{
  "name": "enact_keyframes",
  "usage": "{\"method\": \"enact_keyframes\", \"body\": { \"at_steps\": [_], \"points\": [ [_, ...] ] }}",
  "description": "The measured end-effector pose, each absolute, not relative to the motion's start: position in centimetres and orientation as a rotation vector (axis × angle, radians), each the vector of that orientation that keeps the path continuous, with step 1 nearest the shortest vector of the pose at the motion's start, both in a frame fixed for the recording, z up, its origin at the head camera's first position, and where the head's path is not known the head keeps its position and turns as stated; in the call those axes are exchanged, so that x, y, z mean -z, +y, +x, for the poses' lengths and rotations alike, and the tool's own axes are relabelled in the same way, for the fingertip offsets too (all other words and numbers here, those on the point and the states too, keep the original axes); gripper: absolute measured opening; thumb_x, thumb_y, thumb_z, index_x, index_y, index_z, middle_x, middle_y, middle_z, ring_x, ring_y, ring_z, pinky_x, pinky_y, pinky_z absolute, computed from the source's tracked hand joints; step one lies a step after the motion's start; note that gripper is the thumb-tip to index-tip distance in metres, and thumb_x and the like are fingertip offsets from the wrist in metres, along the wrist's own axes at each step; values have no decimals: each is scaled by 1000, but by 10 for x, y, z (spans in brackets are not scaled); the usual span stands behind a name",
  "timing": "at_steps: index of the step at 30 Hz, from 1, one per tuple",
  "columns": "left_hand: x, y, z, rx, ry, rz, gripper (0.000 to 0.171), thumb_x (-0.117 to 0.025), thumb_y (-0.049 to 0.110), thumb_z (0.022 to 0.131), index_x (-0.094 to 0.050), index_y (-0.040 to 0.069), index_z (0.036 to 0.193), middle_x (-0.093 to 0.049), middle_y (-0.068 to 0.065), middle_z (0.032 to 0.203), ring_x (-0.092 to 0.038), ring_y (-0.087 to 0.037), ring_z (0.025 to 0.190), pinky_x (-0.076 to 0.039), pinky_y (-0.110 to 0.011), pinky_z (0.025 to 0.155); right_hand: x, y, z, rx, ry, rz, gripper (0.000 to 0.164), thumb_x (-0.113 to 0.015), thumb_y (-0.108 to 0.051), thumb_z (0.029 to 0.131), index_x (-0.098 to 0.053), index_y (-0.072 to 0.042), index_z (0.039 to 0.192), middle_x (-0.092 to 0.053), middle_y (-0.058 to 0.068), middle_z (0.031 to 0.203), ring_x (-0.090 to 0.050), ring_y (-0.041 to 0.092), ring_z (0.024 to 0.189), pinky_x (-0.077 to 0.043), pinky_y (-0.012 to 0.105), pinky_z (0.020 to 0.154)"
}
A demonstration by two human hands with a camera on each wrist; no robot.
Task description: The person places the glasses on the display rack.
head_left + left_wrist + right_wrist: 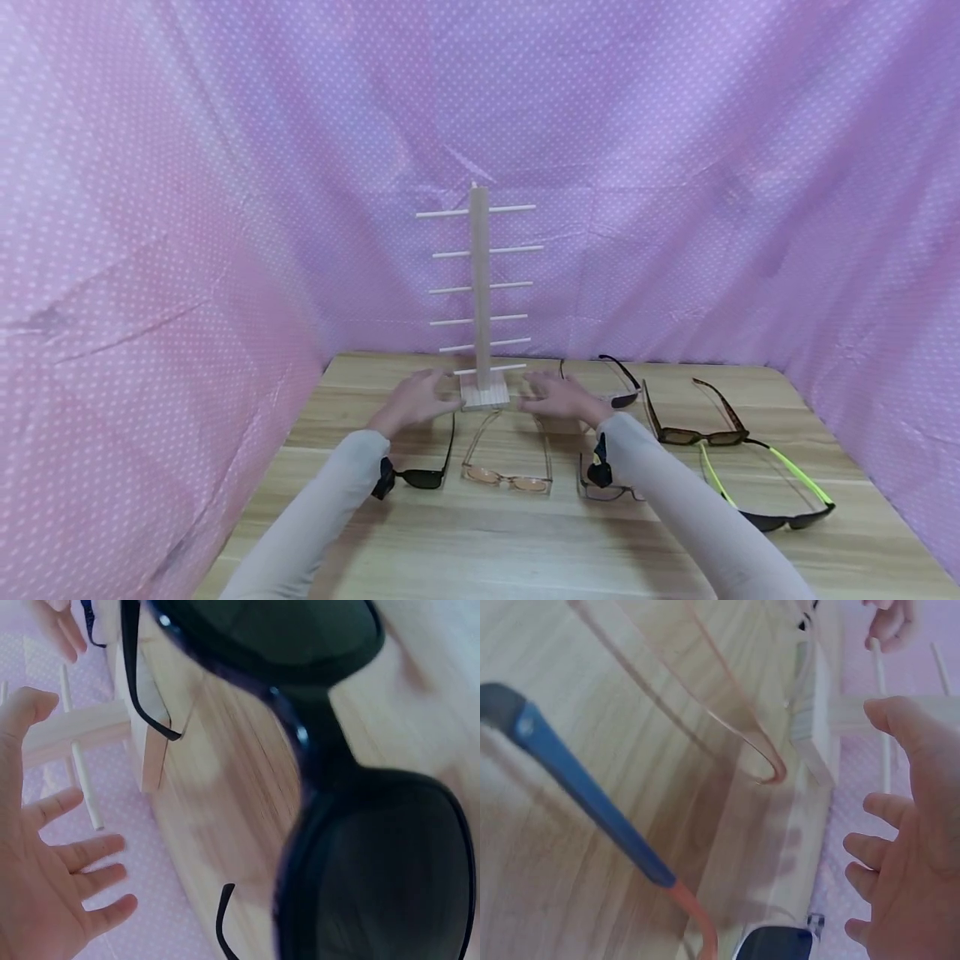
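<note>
A wooden display stand (480, 292) with a square base (484, 397) and several thin crossbars stands upright at the back of the table. My left hand (422, 398) hovers beside the base on the left, fingers spread, holding nothing. On the base's other side is my right hand (558, 397), its fingers apart with nothing between them. Black sunglasses (307, 742) lie under my left wrist, large in the left wrist view. Glasses with a blue and orange temple (592, 791) lie beneath the right wrist. Between my forearms sit clear-framed glasses with peach lenses (507, 481), temples pointing toward the stand.
On the right of the wooden table (480, 550) lie tortoiseshell sunglasses (703, 437) and dark sunglasses with neon-yellow temples (806, 473). Another dark-lensed pair (624, 401) is behind my right hand. Pink polka-dot cloth (660, 167) hangs around the back and sides.
</note>
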State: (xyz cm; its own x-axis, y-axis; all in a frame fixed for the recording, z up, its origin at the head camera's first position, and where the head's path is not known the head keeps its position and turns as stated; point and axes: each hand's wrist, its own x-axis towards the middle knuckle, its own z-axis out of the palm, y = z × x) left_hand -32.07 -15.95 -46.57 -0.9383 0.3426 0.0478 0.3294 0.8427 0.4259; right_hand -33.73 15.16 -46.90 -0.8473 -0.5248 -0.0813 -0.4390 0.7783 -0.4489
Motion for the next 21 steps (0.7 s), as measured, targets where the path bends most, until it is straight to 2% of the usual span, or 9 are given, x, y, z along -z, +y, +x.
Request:
{"method": "enact_keyframes", "body": {
  "at_steps": [5, 7, 10, 12, 16, 19, 21],
  "points": [
    [469, -156, -321, -528, 2969, 609, 72, -66, 51, 92, -48, 12, 151, -71, -16, 125, -69, -33, 102, -56, -53, 94, 476, 140, -342, 536, 2802, -823, 72, -54, -50, 102, -34, -10, 159, -40, 19, 160, -30, 47, 150, -17, 78, 117],
    [470, -153, -323, -474, 2961, 648, 71, -67, 49, 91, -48, 17, 151, -71, -17, 121, -68, -30, 97, -57, -53, 90, 479, 136, -344, 529, 2804, -832, 70, -55, -47, 103, -34, -11, 159, -38, 20, 161, -31, 46, 150, -20, 77, 117],
    [472, -147, -326, -416, 2924, 690, 73, -68, 48, 93, -40, 27, 157, -71, -15, 109, -64, -26, 87, -57, -50, 85, 483, 130, -347, 501, 2807, -848, 70, -56, -45, 103, -33, -11, 160, -36, 22, 162, -31, 45, 150, -24, 73, 118],
    [472, -143, -327, -394, 2910, 705, 74, -69, 44, 94, -36, 30, 158, -70, -12, 105, -62, -23, 83, -57, -47, 84, 484, 126, -348, 481, 2810, -861, 70, -57, -44, 103, -33, -9, 159, -37, 22, 161, -32, 45, 150, -25, 72, 118],
    [473, -137, -330, -357, 2905, 726, 71, -70, 31, 94, -39, 22, 157, -71, -8, 104, -58, -19, 78, -56, -42, 79, 485, 118, -349, 482, 2818, -882, 67, -60, -39, 102, -38, -7, 157, -39, 20, 160, -34, 45, 149, -28, 73, 116],
    [476, -134, -333, -331, 2928, 736, 64, -71, 24, 93, -48, 16, 152, -70, -7, 104, -57, -20, 80, -55, -42, 78, 486, 113, -350, 502, 2817, -880, 65, -62, -35, 101, -41, -6, 155, -41, 20, 159, -36, 44, 148, -29, 74, 115],
    [478, -133, -336, -313, 2936, 726, 60, -71, 22, 93, -51, 17, 150, -70, -9, 111, -61, -22, 87, -56, -44, 84, 489, 111, -352, 504, 2819, -874, 64, -63, -34, 101, -42, -7, 155, -41, 19, 160, -36, 43, 148, -29, 74, 116]
  ]
}}
